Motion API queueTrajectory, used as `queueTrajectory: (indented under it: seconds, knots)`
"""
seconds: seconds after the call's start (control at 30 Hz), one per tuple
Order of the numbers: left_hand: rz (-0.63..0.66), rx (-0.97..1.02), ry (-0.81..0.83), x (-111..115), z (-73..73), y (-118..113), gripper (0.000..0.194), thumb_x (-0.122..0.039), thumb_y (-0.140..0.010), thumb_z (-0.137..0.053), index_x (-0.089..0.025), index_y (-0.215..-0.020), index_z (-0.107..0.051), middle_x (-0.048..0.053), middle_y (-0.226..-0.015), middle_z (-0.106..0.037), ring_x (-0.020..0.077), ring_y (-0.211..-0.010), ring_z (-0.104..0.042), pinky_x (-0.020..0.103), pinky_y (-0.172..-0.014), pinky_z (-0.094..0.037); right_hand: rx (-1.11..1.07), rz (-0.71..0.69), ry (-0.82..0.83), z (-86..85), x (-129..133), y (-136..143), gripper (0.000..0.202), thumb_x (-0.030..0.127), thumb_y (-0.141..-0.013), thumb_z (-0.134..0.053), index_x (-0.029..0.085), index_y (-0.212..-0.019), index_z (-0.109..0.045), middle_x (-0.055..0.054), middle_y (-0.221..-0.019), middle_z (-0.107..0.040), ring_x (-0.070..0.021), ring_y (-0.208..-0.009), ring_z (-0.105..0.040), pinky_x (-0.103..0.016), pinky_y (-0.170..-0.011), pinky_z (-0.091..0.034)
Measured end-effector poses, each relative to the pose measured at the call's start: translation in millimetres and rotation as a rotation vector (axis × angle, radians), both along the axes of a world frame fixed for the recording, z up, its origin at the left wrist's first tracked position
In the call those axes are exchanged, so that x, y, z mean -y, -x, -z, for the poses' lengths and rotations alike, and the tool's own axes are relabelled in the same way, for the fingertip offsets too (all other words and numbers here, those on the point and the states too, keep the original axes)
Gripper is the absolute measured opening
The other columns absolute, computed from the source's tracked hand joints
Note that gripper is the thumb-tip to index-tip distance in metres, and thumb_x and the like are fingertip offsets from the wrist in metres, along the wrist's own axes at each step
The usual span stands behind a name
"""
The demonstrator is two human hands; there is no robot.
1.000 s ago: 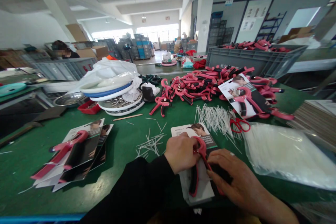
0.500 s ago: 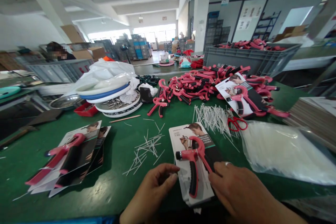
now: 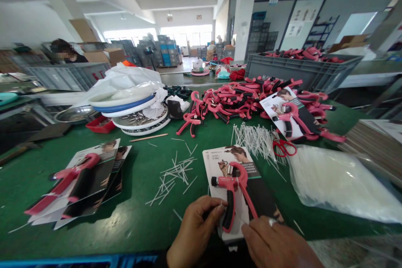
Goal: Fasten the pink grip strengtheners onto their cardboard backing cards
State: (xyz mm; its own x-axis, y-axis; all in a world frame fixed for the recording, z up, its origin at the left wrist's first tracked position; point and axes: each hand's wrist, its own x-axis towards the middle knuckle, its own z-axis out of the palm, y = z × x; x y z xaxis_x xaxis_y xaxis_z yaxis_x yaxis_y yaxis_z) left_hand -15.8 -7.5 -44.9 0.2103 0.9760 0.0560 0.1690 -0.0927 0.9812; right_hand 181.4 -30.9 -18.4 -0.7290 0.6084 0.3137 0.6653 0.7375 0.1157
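Observation:
A pink and black hand grip strengthener (image 3: 243,176) lies on a printed backing card (image 3: 257,194), on top of other cards, in front of me. My left hand (image 3: 201,222) pinches a thin white cable tie (image 3: 221,204) beside the black handle; only a bit of the tie shows. My right hand (image 3: 271,238) is closed at the lower right of the card, fingertips by the end of the pink handle. What its fingers hold is hidden. Loose white cable ties (image 3: 176,178) are scattered to the left of the card.
Carded grip strengtheners (image 3: 75,180) are stacked at left. A pile of grip strengtheners (image 3: 226,100) lies behind, near a cable-tie bundle (image 3: 253,140) and red scissors (image 3: 284,148). A clear bag (image 3: 342,182) lies at right. Stacked round trays (image 3: 135,119) and a grey crate (image 3: 289,71) stand farther back.
My left hand has moved right, from the card's edge to the black handle, and now pinches the tie. My right hand has shifted down and left along the card. The top cards have fanned slightly.

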Motion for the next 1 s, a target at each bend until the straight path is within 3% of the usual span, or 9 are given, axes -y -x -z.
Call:
queueTrajectory:
  seconds: [0.1,0.2,0.3,0.4,0.5,0.67,1.0]
  knots:
    - [0.003,-0.016,-0.156,-4,-2.3,1,0.019,-0.029,-0.086,-0.052,-0.018,-0.085,-0.068,0.004,-0.085,-0.061,0.0155,-0.082,-0.058,0.026,-0.075,-0.047,-0.170,0.007,0.056,-18.8,-12,2,0.026,0.004,-0.071,-0.045,0.018,-0.089,-0.059,-0.005,-0.075,-0.068,-0.0185,-0.063,-0.062,-0.027,-0.055,-0.048]
    - [0.031,-0.051,-0.225,-8,-2.3,0,0.018,-0.025,-0.087,-0.051,-0.019,-0.086,-0.068,0.005,-0.086,-0.065,0.0153,-0.082,-0.061,0.025,-0.076,-0.048,-0.364,0.069,0.215,-27.6,-25,3,0.017,0.009,-0.079,-0.046,0.020,-0.082,-0.059,-0.004,-0.076,-0.068,-0.0168,-0.067,-0.064,-0.027,-0.063,-0.051]
    - [-0.024,-0.167,-0.297,-8,-1.2,-3,0.017,-0.023,-0.084,-0.055,-0.020,-0.097,-0.066,0.003,-0.083,-0.068,0.0146,-0.076,-0.063,0.024,-0.072,-0.050,-0.519,0.165,0.381,-18.5,-32,3,0.012,0.017,-0.082,-0.051,0.020,-0.090,-0.060,-0.004,-0.078,-0.068,-0.0168,-0.070,-0.065,-0.027,-0.064,-0.053]
    - [-0.063,-0.275,-0.478,-6,-2.0,-5,0.016,-0.020,-0.085,-0.054,-0.021,-0.097,-0.065,0.003,-0.081,-0.070,0.0141,-0.072,-0.064,0.022,-0.067,-0.051,-0.711,0.239,0.509,-1.3,-31,3,0.035,0.023,-0.081,-0.057,0.022,-0.115,-0.050,-0.002,-0.081,-0.069,-0.0158,-0.070,-0.065,-0.027,-0.068,-0.054]
    - [-0.027,-0.351,-0.646,-5,-4.3,-6,0.019,-0.016,-0.087,-0.049,-0.020,-0.097,-0.065,0.005,-0.081,-0.070,0.0136,-0.070,-0.064,0.021,-0.063,-0.051,-0.833,0.299,0.566,10.1,-28,5,0.033,0.028,-0.080,-0.059,0.023,-0.112,-0.051,-0.001,-0.082,-0.069,-0.0157,-0.070,-0.066,-0.027,-0.069,-0.055]
    - [-0.014,-0.385,-0.684,-6,-4.0,-5,0.023,-0.013,-0.086,-0.050,-0.021,-0.102,-0.064,0.006,-0.081,-0.069,0.0128,-0.067,-0.064,0.019,-0.060,-0.050,-0.878,0.309,0.534,11.0,-26,7,0.019,0.027,-0.078,-0.060,0.022,-0.096,-0.058,-0.003,-0.083,-0.069,-0.0164,-0.069,-0.067,-0.025,-0.063,-0.056]
    - [-0.014,-0.379,-0.688,-5,-6.6,-8,0.022,-0.012,-0.084,-0.052,-0.019,-0.099,-0.066,0.006,-0.078,-0.069,0.0128,-0.064,-0.063,0.019,-0.057,-0.050,-0.783,0.309,0.508,7.8,-29,6,0.017,0.024,-0.078,-0.059,0.021,-0.095,-0.059,-0.003,-0.083,-0.069,-0.0152,-0.070,-0.066,-0.024,-0.063,-0.055]
